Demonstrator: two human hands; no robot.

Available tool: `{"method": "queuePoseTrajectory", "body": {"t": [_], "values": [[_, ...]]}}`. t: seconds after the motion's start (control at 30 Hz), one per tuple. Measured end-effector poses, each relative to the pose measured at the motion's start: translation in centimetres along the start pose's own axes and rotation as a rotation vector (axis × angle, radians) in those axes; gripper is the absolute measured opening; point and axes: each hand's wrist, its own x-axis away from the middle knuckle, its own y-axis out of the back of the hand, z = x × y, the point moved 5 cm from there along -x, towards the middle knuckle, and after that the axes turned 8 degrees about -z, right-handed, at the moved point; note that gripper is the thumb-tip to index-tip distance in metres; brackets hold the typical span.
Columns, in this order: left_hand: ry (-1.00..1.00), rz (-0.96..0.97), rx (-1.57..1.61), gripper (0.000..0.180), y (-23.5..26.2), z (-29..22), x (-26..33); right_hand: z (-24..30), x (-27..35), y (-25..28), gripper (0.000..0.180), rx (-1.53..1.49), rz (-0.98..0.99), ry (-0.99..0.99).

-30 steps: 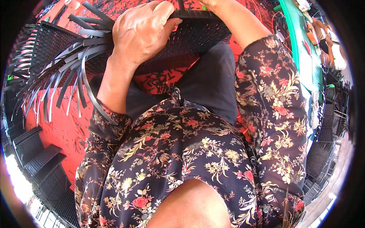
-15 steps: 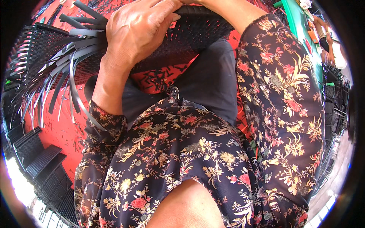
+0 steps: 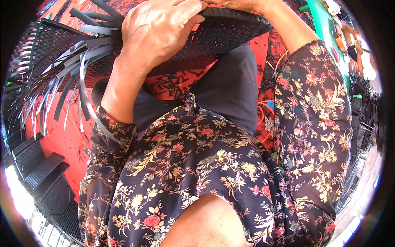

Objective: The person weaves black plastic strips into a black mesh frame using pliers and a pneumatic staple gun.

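Black woven plastic made up the panel point(image 3: 222, 33) that lay across the person's lap, over the dark trousers point(image 3: 230, 90). The left hand point(image 3: 158, 31) pressed down on its near edge, fingers curled in a closed grip around the weave and some loose grey strips point(image 3: 78, 82) that fanned out from the panel's left edge. The right hand point(image 3: 238, 4) sat at the panel's far edge, mostly cut off, so its grip could not be told. Stacked dark woven panels point(image 3: 45, 168) lay on the red floor point(image 3: 72, 144) to the left.

Red floor point(image 3: 61, 144) — scattered dark strip offcuts point(image 3: 175, 82), stacked black woven panels point(image 3: 41, 168) at left
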Motion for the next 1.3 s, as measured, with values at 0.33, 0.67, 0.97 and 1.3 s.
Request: {"method": "queuePoseTrajectory", "body": {"t": [0.33,0.67,0.97,1.3], "values": [[-0.003,0.099,0.066,0.034,1.4,-0.7,-0.4,-0.6,-0.3,-0.2,0.021,-0.531,-0.198,-0.575],[0.036,0.132,0.085,0.035,0.9,-0.5,-0.1,-1.9,0.4,-2.4,0.012,-0.634,-0.020,-0.566],[0.017,0.152,0.110,0.044,0.9,-0.8,-0.4,-3.5,0.9,-3.3,0.009,-0.637,-0.047,-0.642],[0.057,0.122,0.125,0.041,0.3,-0.2,0.4,-3.4,0.9,-3.1,0.011,-0.420,-0.093,-0.627]]}}
